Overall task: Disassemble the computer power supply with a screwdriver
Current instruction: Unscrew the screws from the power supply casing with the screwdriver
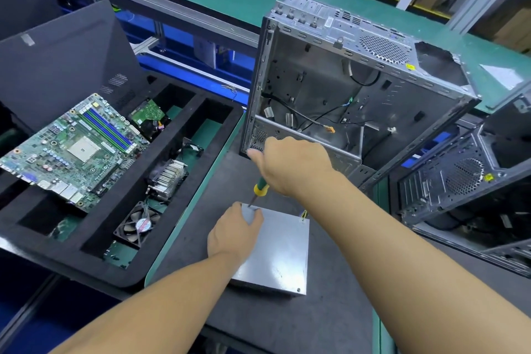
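Workshop table point(273, 325), dark mat, green conveyor belt behind.

Item: power supply point(275, 250). Plain grey sheet-metal box, lying flat on the mat near the front edge, its top panel smooth and slightly glossy. One small screw sits at the near right corner and a few coloured wires point(304, 214) show at the far right corner.

Hands: left hand point(232, 231) grips the box's far left corner, thumb on top. Right hand point(290, 164) is clenched around the green-and-yellow screwdriver point(261, 187), its tip apparently touching that same corner; the screw there is hidden.

Also present: empty computer case point(344, 89) behind the box; second case point(465, 181) to the right; foam tray point(94, 264) to the left with motherboard point(71, 146), heatsink point(169, 175) and fan point(140, 224).
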